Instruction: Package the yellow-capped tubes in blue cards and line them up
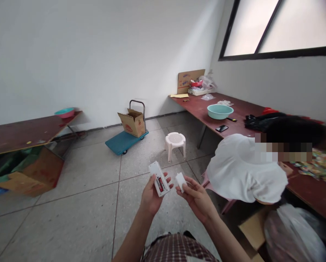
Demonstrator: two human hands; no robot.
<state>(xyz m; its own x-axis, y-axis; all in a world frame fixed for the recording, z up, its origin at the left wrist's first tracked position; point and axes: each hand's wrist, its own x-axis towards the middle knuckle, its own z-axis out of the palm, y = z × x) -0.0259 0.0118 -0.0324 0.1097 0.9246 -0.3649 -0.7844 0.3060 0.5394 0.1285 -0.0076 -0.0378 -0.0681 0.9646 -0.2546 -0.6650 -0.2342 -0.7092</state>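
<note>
A white remote control [155,171] lies back side up in my left hand [151,198], the thumb on one edge and the fingers round the other. Its battery compartment is uncovered, and batteries [160,184] with red and dark wrappers sit inside. Just to the right, my right hand [195,194] pinches a small white battery cover [180,181] between thumb and fingers. A gap separates the cover from the remote. Both hands are held in front of my body, above the floor.
On my right a person in a white top [242,167] sits at a red-brown table [190,109] bearing a teal basin [220,112] and a phone [222,128]. Ahead stand a white stool [175,140] and a blue trolley [119,145] with a cardboard box [135,125]. Another table [21,133] is left.
</note>
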